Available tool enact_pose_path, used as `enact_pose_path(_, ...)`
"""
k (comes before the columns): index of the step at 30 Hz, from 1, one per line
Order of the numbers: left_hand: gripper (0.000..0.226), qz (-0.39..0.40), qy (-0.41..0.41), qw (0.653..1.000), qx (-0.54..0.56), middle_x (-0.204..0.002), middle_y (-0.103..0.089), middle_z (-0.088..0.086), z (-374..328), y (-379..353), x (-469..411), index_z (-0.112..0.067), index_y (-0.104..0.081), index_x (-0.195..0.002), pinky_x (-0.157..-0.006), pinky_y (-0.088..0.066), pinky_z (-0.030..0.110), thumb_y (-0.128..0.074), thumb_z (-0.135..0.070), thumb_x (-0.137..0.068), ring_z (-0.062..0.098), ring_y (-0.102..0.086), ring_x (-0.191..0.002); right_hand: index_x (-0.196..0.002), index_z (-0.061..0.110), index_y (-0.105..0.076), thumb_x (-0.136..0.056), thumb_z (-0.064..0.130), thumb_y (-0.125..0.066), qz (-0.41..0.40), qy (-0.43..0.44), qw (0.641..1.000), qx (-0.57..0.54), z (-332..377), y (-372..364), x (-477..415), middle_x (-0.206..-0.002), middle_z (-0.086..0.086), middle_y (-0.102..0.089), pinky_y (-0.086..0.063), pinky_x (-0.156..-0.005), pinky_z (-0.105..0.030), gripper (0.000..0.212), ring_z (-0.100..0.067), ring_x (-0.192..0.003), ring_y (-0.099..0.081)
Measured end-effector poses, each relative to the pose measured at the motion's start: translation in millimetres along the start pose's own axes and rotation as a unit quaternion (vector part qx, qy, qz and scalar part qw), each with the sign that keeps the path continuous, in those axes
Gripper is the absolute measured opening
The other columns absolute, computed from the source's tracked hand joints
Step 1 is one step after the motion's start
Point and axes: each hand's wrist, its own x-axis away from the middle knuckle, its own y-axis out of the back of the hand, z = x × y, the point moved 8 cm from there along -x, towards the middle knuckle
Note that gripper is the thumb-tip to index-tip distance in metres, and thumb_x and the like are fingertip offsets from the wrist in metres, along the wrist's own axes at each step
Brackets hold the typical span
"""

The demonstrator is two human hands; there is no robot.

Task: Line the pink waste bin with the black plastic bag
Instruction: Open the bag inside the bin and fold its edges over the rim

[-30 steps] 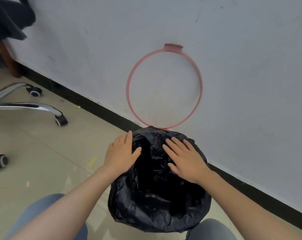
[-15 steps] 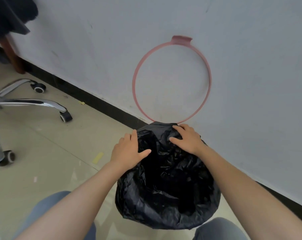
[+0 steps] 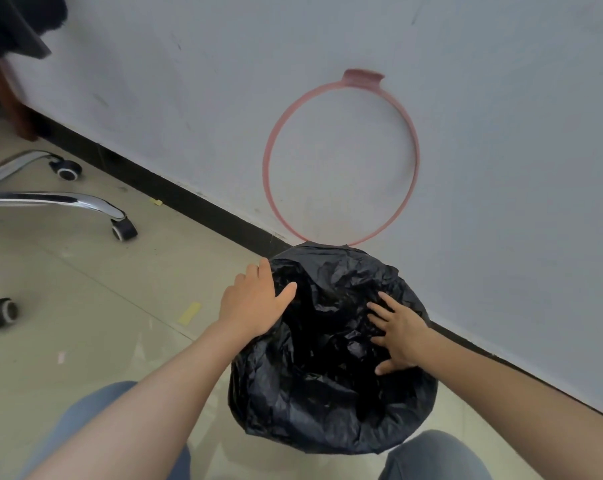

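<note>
The black plastic bag is draped over the waste bin on the floor and hides the bin's body completely. The bin's pink ring is flipped up and leans against the wall just behind the bag. My left hand lies flat on the bag's left rim, fingers together and thumb spread. My right hand is inside the bag's opening on the right, fingers spread, pressing the plastic against the inner side.
A grey wall with a black skirting strip runs behind the bin. An office chair's chrome base with castors stands at the left. My knees in blue trousers are close to the bin. Bits of yellow tape lie on the tiled floor.
My right hand has moved from the bag's far rim down into the opening on the right side. My left hand stays on the left rim.
</note>
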Motion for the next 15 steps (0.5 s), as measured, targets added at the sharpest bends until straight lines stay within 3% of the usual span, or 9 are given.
enact_pose_path(3,0.067,0.003,0.001,1.0,-0.001,-0.134,-0.04,0.018,-0.3,0.6,0.9,-0.008,-0.019,-0.139,-0.088,-0.043,0.041,-0.028,-0.054,-0.09,0.035,-0.044,-0.114,-0.141,0.02,-0.03,-0.086,0.068,-0.021,-0.021,-0.022,0.999,-0.021,-3.3,14.1,2.2,-0.156,-0.012,-0.012,0.013,-0.114,-0.055,0.073,-0.029,-0.144,0.007)
enact_pose_path(5,0.067,0.005,0.002,1.0,-0.002,-0.134,-0.04,0.018,-0.1,0.7,1.7,-0.008,-0.019,-0.138,-0.088,-0.042,0.042,-0.028,-0.054,-0.091,0.035,-0.044,-0.114,-0.119,0.013,-0.057,-0.087,0.059,-0.038,-0.159,0.02,0.982,-0.099,-0.6,45.7,10.8,-0.137,-0.016,-0.048,-0.013,-0.116,-0.049,0.059,-0.031,-0.137,-0.028)
enact_pose_path(6,0.066,0.006,0.002,1.0,-0.001,-0.134,-0.04,0.018,0.1,0.6,2.4,-0.008,-0.02,-0.138,-0.088,-0.042,0.042,-0.028,-0.054,-0.091,0.035,-0.044,-0.114,-0.101,0.015,-0.067,-0.082,0.057,-0.05,-0.273,0.032,0.958,-0.089,-0.3,67.9,19.3,-0.115,-0.012,-0.064,-0.034,-0.107,-0.041,0.048,-0.028,-0.121,-0.049)
enact_pose_path(7,0.066,0.007,0.002,1.0,0.001,-0.134,-0.04,0.018,-0.1,0.6,2.5,-0.008,-0.02,-0.138,-0.089,-0.042,0.042,-0.028,-0.053,-0.091,0.035,-0.044,-0.114,-0.086,0.021,-0.071,-0.075,0.056,-0.061,-0.333,0.012,0.941,-0.057,-1.9,82.9,26.4,-0.097,-0.005,-0.071,-0.046,-0.093,-0.033,0.038,-0.023,-0.104,-0.061)
enact_pose_path(8,0.065,0.008,0.002,1.0,0.002,-0.135,-0.04,0.018,-0.3,0.8,2.9,-0.008,-0.02,-0.138,-0.089,-0.041,0.042,-0.028,-0.052,-0.091,0.035,-0.043,-0.114,-0.084,0.025,-0.071,-0.071,0.053,-0.064,-0.373,-0.014,0.926,-0.054,-6.9,94.4,29.5,-0.097,-0.001,-0.072,-0.05,-0.088,-0.031,0.032,-0.022,-0.101,-0.064)
enact_pose_path(9,0.064,0.009,0.003,1.0,0.004,-0.135,-0.039,0.018,-0.7,1.2,3.0,-0.007,-0.02,-0.138,-0.089,-0.04,0.042,-0.028,-0.051,-0.092,0.035,-0.043,-0.115,-0.099,0.024,-0.068,-0.075,0.049,-0.061,-0.375,-0.024,0.925,-0.053,-10.1,98.2,27.2,-0.114,-0.006,-0.068,-0.047,-0.095,-0.035,0.036,-0.025,-0.114,-0.058)
enact_pose_path(11,0.062,0.012,0.003,1.0,-0.004,-0.135,-0.039,0.018,-1.0,2.1,3.4,-0.007,-0.021,-0.137,-0.089,-0.04,0.042,-0.028,-0.048,-0.093,0.036,-0.043,-0.114,-0.135,0.015,-0.04,-0.089,0.036,-0.048,-0.333,-0.015,0.94,-0.074,-10.9,94.9,4.4,-0.15,-0.017,-0.029,-0.018,-0.115,-0.048,0.051,-0.032,-0.141,-0.019)
enact_pose_path(13,0.059,0.015,0.001,1.0,-0.011,-0.134,-0.04,0.018,-0.6,2.0,3.8,-0.007,-0.022,-0.136,-0.089,-0.04,0.042,-0.028,-0.046,-0.093,0.035,-0.043,-0.113,-0.143,0.014,-0.017,-0.094,0.031,-0.039,-0.278,-0.045,0.956,-0.08,-18.2,92.8,-10.5,-0.157,-0.015,-0.002,0.001,-0.116,-0.052,0.056,-0.031,-0.144,0.005)
enact_pose_path(15,0.058,0.014,0.005,1.0,-0.005,-0.134,-0.04,0.017,0.5,2.1,4.3,-0.006,-0.022,-0.136,-0.09,-0.039,0.042,-0.028,-0.045,-0.093,0.035,-0.042,-0.113,-0.145,0.016,-0.013,-0.096,0.029,-0.034,-0.261,-0.065,0.961,-0.064,-17.5,90.1,-21.4,-0.157,-0.013,0.005,0.005,-0.115,-0.054,0.054,-0.03,-0.143,0.012)
